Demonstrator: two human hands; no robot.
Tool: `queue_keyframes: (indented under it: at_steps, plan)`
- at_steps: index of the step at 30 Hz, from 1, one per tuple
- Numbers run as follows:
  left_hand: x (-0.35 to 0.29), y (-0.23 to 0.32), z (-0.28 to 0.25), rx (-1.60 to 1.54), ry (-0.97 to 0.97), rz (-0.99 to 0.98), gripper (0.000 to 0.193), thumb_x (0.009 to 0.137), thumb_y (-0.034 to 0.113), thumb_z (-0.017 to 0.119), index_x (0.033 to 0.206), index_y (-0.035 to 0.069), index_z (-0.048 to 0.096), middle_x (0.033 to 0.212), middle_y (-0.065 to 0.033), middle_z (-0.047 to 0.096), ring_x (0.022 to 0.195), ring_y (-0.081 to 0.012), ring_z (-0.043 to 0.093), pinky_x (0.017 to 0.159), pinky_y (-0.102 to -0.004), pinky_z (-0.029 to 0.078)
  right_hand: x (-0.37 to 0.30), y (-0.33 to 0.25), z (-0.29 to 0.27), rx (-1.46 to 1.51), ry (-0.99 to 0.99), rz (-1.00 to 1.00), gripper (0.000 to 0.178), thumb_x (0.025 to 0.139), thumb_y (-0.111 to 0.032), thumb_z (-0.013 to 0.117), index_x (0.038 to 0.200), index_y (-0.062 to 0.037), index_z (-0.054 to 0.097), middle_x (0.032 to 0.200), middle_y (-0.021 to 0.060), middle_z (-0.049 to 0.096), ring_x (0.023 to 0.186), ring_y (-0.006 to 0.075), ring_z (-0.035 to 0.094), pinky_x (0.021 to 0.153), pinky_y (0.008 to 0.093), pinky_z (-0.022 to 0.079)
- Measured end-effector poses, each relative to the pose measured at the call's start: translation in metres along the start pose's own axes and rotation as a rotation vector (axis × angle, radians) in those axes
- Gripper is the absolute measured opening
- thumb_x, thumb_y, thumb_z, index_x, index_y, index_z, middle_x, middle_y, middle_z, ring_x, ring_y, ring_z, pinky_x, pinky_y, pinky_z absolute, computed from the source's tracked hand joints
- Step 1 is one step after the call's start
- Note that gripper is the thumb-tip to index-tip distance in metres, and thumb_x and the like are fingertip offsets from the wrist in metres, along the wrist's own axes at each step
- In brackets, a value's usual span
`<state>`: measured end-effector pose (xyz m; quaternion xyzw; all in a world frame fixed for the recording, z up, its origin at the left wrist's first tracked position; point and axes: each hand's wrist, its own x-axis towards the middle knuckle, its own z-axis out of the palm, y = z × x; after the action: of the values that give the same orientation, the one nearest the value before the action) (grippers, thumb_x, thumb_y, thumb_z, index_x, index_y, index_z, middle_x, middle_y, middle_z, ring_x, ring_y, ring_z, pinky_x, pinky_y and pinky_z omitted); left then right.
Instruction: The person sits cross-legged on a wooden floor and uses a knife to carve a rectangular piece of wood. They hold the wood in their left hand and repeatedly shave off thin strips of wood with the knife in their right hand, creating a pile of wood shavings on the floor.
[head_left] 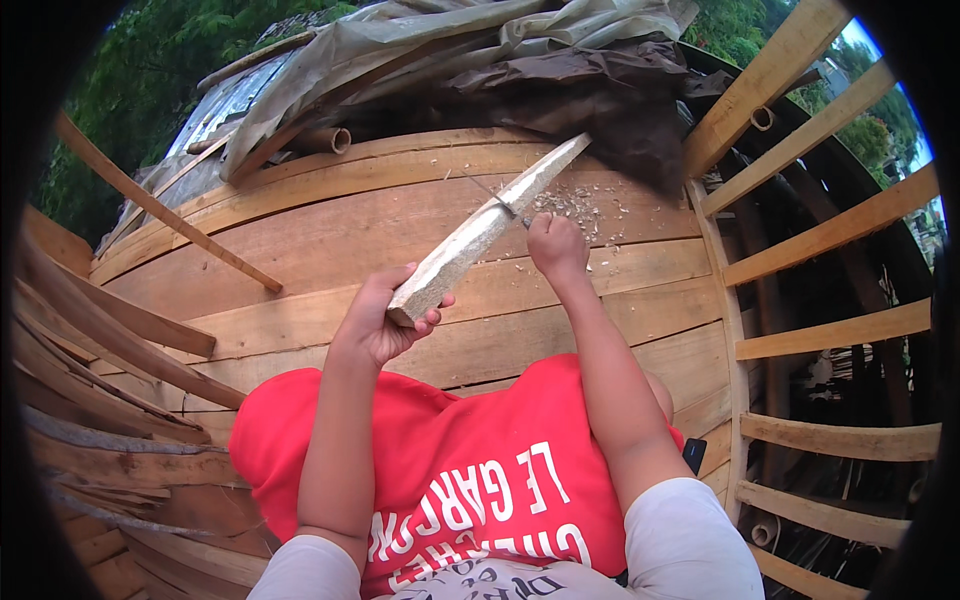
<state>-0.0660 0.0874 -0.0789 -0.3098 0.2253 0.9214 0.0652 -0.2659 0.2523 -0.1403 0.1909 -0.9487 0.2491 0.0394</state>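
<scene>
A long, pale piece of wood [462, 248] slants from the lower left up to the far right, its upper face whiter and freshly cut along one edge. My left hand [384, 315] is closed around its near end, thumb on one side and fingertips on the other. My right hand [557, 245] is a fist around the handle of a knife, most of which the fingers hide. The thin knife blade [512, 212] crosses the wood past its middle, and its tip points to the far left. Wood shavings [592, 208] lie scattered beyond my right hand.
Underneath is a plank floor [300, 235]. Wooden railing slats [830, 330] stand on the right, with bent boards [110, 320] on the left. A dark plastic sheet [620, 110] and pale tarpaulin [400, 55] lie across the far edge. Red cloth [480, 430] covers my lap.
</scene>
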Motion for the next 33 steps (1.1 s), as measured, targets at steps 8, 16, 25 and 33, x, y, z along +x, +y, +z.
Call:
queue_keyframes:
  at_steps: [8,16,25,33]
  plan:
    - [-0.007,-0.001,-0.002,0.061,0.02,0.006,0.034,0.101,0.026,0.044,0.122,-0.001,0.045,0.083,-0.0179,0.061,0.054,-0.0152,0.057,0.039,-0.0212,0.049,-0.039,-0.045,-0.012,-0.017,-0.145,-0.136,0.054,0.094,-0.032,0.037,0.075,0.004,0.071,0.077,0.0297,0.066,0.076,0.0477,0.066,0.077,0.0557,0.053]
    - [-0.011,0.003,0.002,0.064,0.021,0.024,0.037,0.103,0.028,0.042,0.123,-0.002,0.044,0.081,-0.0179,0.061,0.052,-0.0155,0.057,0.039,-0.0218,0.049,-0.031,-0.04,-0.014,0.009,-0.124,0.04,0.055,0.094,-0.033,0.036,0.073,0.0047,0.071,0.081,0.0309,0.067,0.082,0.0474,0.067,0.079,0.0555,0.053]
    - [0.001,-0.001,0.002,0.08,-0.016,-0.006,0.041,0.102,0.028,0.039,0.128,-0.003,0.043,0.086,-0.0194,0.062,0.058,-0.0171,0.057,0.042,-0.0233,0.049,0.002,0.02,0.018,0.101,0.093,0.078,0.054,0.094,-0.031,0.037,0.066,0.0032,0.068,0.068,0.0291,0.063,0.068,0.0479,0.065,0.073,0.0575,0.052]
    - [0.002,-0.009,0.007,0.007,-0.031,-0.028,0.038,0.102,0.027,0.042,0.123,-0.005,0.044,0.085,-0.0183,0.061,0.057,-0.0159,0.057,0.041,-0.0213,0.05,0.012,0.033,0.016,0.062,0.074,0.087,0.051,0.094,-0.03,0.038,0.076,0.0052,0.07,0.08,0.0305,0.066,0.078,0.0482,0.066,0.074,0.0567,0.052]
